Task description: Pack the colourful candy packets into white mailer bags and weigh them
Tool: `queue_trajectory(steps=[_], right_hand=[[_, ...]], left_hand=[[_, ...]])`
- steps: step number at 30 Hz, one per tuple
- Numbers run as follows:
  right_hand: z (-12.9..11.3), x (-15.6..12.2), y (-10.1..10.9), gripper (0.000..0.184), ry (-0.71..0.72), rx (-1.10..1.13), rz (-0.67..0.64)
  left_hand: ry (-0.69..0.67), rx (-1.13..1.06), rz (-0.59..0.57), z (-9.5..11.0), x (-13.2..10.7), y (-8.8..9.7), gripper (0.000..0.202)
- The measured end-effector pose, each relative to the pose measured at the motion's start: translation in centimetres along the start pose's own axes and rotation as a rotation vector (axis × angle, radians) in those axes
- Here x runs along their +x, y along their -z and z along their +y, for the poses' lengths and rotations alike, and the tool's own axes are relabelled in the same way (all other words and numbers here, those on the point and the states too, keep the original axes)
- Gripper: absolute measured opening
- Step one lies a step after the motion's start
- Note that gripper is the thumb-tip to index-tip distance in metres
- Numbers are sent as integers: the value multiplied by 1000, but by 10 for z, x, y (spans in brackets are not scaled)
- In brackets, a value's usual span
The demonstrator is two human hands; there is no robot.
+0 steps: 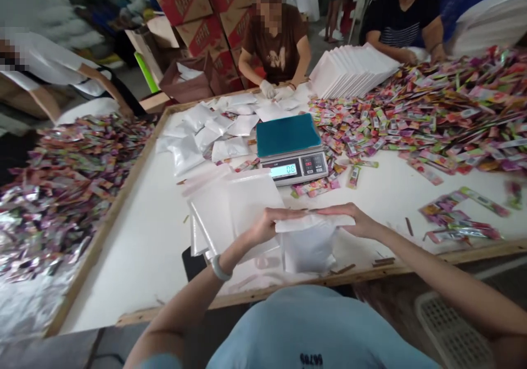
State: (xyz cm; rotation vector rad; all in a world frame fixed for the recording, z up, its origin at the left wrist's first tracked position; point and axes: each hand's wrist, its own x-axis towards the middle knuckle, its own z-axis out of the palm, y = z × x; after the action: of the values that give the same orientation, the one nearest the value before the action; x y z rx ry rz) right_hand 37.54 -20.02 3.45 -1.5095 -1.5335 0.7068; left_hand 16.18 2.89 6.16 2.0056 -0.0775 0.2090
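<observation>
Midway between left hand (265, 225) and right hand (363, 222), fingers pinching its crosswise top edge, a white bag (308, 250) extends toward the near edge of the counter (127, 242)

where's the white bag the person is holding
In the head view, the white bag is low, right of centre, its top held between the left hand and right hand, nearer the wearer than the scale.

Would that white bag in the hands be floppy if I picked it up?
Probably floppy: the bag looks like thin plastic. It may feel weightier near the bottom, since its lower part seems puffed out.
</observation>
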Motion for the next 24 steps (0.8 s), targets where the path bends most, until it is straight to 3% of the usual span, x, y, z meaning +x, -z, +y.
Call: queue_trajectory(steps=[3, 6, 8, 11, 15, 17, 20, 22, 24], right_hand=[[6, -15, 7, 43, 208, -289, -61], [15, -22, 6, 46, 234, -468, -177], [27, -21, 4, 50, 236, -503, -283], [54, -20, -6, 58, 222, -521, -387], [88, -35, -43, 95, 181, -619, -484], [94, -50, -73, 107, 181, -747, -374], [101, -73, -116, 109, 134, -924, 21], [107, -80, -136, 107, 70, -914, 170], [109, -77, -148, 108, 66, -848, 215]], left_hand=[[-167, 207, -188, -9, -2, 22, 36], [-313, 420, -390, -20, -2, 37, 48], [-347, 563, -465, -30, -1, 39, 55], [-318, 768, -473, -53, -1, 26, 57], [-185, 1002, -423, -74, -22, -17, 41], [-76, 1095, -380, -73, -40, -44, 40], [65, 1201, -305, -72, -58, -80, 45], [55, 1173, -266, -74, -61, -91, 53], [65, 1179, -279, -72, -59, -92, 58]])
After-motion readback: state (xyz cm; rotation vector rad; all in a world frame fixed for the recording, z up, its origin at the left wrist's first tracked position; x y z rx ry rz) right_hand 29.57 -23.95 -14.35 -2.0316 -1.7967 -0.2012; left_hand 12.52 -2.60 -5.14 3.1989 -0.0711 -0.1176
